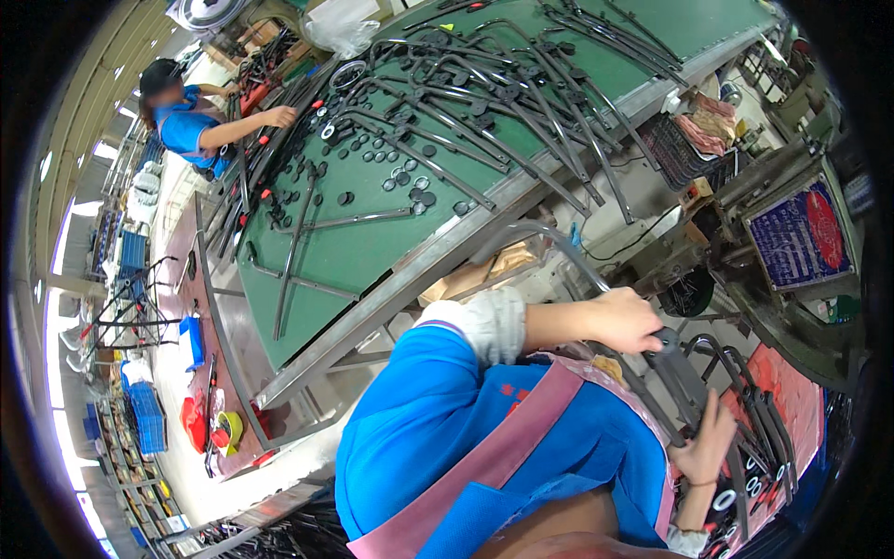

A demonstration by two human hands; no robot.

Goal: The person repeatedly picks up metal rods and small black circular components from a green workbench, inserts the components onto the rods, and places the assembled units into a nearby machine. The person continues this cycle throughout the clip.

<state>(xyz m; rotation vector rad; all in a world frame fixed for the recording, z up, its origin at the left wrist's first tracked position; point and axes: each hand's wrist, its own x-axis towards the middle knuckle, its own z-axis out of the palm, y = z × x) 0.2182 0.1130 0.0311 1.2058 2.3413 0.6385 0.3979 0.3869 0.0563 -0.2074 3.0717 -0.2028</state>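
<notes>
A dark grey bent metal tube (577, 256) runs across in front of my body at the lower right, its curved end reaching toward the green table. My left hand (622, 320) is closed around it in a fist. Below that hand, a flat dark grey bracket (683, 377) lies along the tube. My right hand (706, 443) grips the lower part of the same piece, thumb and fingers on either side. Beyond my right hand, several similar bent tubes (759, 410) lie on a red surface (799, 401) with small rings among them.
A green-topped table (372, 252) bears many dark tubes (475, 121) and round black caps (391, 182). At its far left a co-worker (191, 121) in blue reaches toward the tubes. Machinery with a blue sign (799, 233) stands at the right, near a black crate (684, 158) holding cloths.
</notes>
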